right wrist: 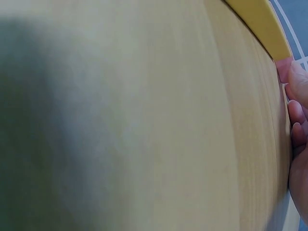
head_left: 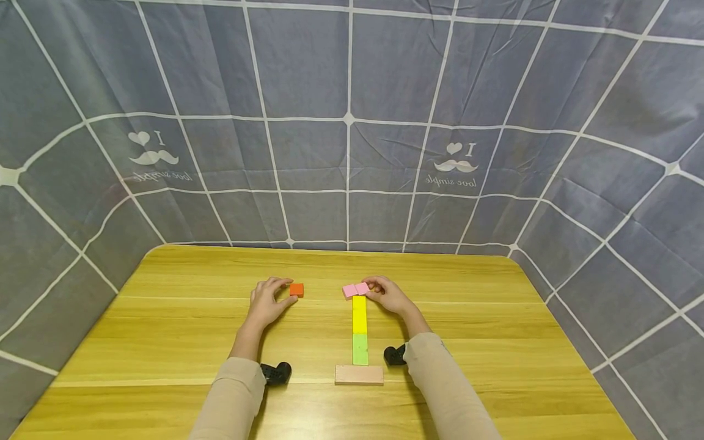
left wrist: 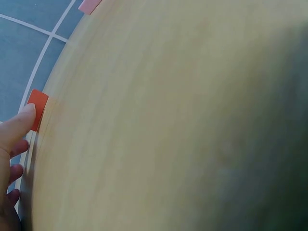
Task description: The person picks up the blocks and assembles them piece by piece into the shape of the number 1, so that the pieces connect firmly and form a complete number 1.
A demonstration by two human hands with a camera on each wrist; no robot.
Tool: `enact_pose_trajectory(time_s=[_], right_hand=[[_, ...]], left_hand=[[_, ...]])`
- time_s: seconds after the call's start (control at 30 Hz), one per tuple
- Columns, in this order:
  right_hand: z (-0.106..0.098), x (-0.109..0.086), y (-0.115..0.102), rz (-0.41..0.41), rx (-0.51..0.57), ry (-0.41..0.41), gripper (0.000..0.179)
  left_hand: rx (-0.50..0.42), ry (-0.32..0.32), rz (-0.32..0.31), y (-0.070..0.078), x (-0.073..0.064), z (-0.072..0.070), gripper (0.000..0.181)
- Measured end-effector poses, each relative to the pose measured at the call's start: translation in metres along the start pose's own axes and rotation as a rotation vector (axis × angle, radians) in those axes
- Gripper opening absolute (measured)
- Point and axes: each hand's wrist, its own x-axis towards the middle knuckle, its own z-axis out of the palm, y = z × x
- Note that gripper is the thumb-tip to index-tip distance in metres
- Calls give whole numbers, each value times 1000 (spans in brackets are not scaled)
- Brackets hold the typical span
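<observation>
My left hand [head_left: 267,304] pinches a small orange-red block [head_left: 296,289] between thumb and forefinger; in the left wrist view the thumb lies against the block's face [left wrist: 37,109]. To the right, my right hand [head_left: 388,294] has its thumb and forefinger on a pink block [head_left: 362,288]. A second pink block [head_left: 349,292] lies directly left of it, slightly angled. Just below the pair, a yellow block [head_left: 359,315] lies lengthwise, followed by a green block [head_left: 360,349] end to end with it. Across the green block's near end sits a long beige-pink block [head_left: 359,375].
The blocks are on a wooden table [head_left: 181,318] with rounded far corners. Grey curtains [head_left: 308,153] with white lines stand behind it and at both sides. Black wrist devices [head_left: 283,373] show at both sleeves.
</observation>
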Motion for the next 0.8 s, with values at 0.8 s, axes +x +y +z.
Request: enact_pose_trajectory(time_s=[0.8], right_hand=[[-3, -9, -19, 10, 6, -6, 30]], left_hand=[[-6, 19, -14, 0, -2, 1, 38]])
